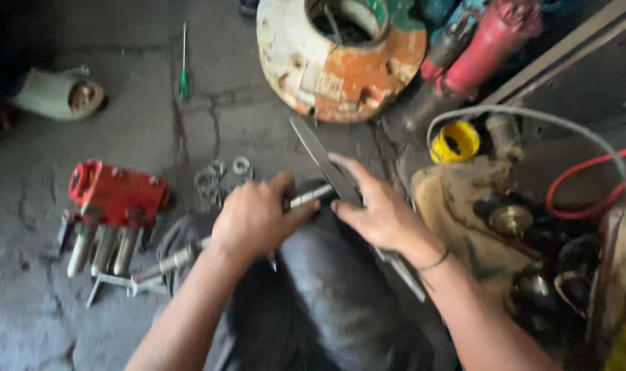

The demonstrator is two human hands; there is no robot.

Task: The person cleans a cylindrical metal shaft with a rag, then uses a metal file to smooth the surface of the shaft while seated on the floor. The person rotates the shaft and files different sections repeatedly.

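Observation:
My left hand is closed around a thin metal rod that points to the right. My right hand grips a long flat metal blade whose tip points up and left; its other end sticks out below my wrist. The rod's end meets the blade between the two hands. Both hands hover over my knee in dark trousers.
A red metal block with several silver cylinders lies on the concrete floor at left, beside loose washers. A green screwdriver, a rusty white-orange round housing, a red power tool, a yellow spool and hoses surround them.

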